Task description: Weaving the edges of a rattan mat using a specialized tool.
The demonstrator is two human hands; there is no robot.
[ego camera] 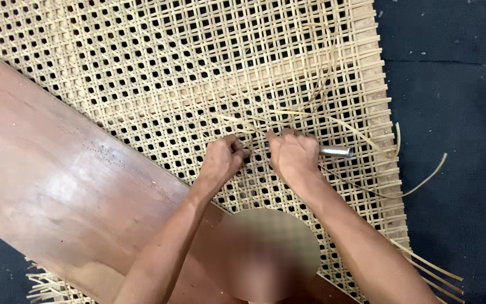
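A loose cane strand [288, 115] lies across the woven cane sheet [170, 62], running from the open weave near the right edge toward the middle, where both hands meet. Its near end comes in just above the knuckles and disappears between the two fists, so its tip is hidden; it seems to be pinched in the left hand [223, 159], though the fingers cover the spot. That hand is curled tight, fingertips pressed against the thumb over a hole in the weave. The right hand [292, 153] sits just beside it, almost touching, closed in a full fist around a metal tool [336, 151], whose shiny round shaft sticks out to the right of the fist and lies flat over the cane. More strands arc up from the same spot and trail off past the sheet's frayed right edge. A brown wooden board [57, 186] lies slantwise over the lower left part of the sheet, under the left forearm. Everything rests on a dark floor [457, 84].
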